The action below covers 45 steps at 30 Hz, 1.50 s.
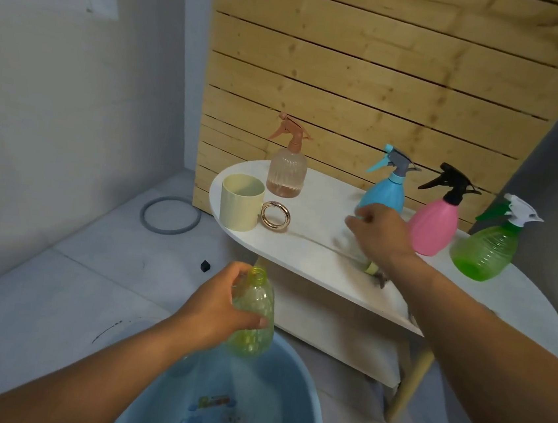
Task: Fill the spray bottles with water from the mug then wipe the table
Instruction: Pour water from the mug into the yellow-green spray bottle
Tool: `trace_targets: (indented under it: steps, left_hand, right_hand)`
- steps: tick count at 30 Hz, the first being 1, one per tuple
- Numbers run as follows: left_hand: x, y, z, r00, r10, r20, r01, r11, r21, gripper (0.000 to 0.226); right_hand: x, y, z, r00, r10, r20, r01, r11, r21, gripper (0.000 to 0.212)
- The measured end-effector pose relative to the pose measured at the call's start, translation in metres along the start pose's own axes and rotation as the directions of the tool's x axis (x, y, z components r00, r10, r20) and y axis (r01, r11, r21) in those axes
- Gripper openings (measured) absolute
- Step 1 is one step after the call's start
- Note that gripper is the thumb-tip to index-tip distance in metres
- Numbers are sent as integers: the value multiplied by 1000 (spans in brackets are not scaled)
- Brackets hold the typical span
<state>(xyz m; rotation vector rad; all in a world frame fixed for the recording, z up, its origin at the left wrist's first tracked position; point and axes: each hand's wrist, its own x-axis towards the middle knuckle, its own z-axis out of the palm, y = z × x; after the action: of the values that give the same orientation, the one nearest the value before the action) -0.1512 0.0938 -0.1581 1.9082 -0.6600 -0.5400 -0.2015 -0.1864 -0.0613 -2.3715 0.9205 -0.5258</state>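
My left hand [223, 305] grips a yellow-green bottle [254, 315] with no spray head, its neck open, just above a blue basin [303, 396]. My right hand [376, 235] hovers over the white table [301, 248] with its fingers loosely curled. Under its wrist lies a blurred spray head [373, 269] with a yellow-green collar. Whether the fingers hold its tube is unclear. A cream mug [241, 204] with a gold ring handle stands at the table's left end. Beside the mug stands a peach spray bottle [286, 174]; blue [384, 191], pink [432, 227] and green [483, 250] spray bottles stand along the back.
A slatted wooden panel [370, 83] leans behind the table. A lower shelf [327, 326] sits under the tabletop, with a wooden leg [411, 383] at the right. On the tiled floor lie a grey ring [170, 216] and a small black object [205, 265].
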Motion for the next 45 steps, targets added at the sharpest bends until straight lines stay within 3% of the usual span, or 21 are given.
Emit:
trace_targets:
  steps: [3,6,8,12,16,25,31,34,39,45]
  left_hand:
    - [2,0,0,1000,-4,-8,3,1000,-18,73]
    - [1,-1,2,1000,-10,-4,10,999,-47,71]
    - [2,-4,2,1000,-5,6,6,999,-50,68]
    - [2,-9,-3,1000,3,30,-2,999,-35,64]
    - [5,-11,-9,1000,7,12,-6,999,-47,63]
    - [13,-13,-11,1000,22,-11,-23,998,-57,64]
    - [4,-22,-10,1000,2,-4,-2,997,-83,67]
    - [-8,-40,-18,1000,-24,10,25,998,-64,71]
    - [-23,-74,-18,997,-74,-23,72,993,-94,73]
    - [-54,-122,18,978,-156,-139,123,967,-223,66]
  right_hand:
    - [7,-39,24,987,-136,85,129,989,77,23]
    - [15,-69,41,969,-184,162,174,982,77,36]
    - [26,-84,51,949,-167,266,170,985,12,48]
    - [43,-98,63,882,-89,463,170,976,-138,48]
    - [50,-102,67,816,-126,565,218,971,-98,37]
    - [46,-105,49,828,-191,528,144,981,129,29]
    - [1,-114,7,823,-328,464,221,937,271,31]
    - [-31,-106,-5,829,-312,465,210,943,260,32]
    - [-75,-78,4,786,-236,572,68,952,299,32]
    - [-112,-32,47,778,-167,606,-2,963,268,37]
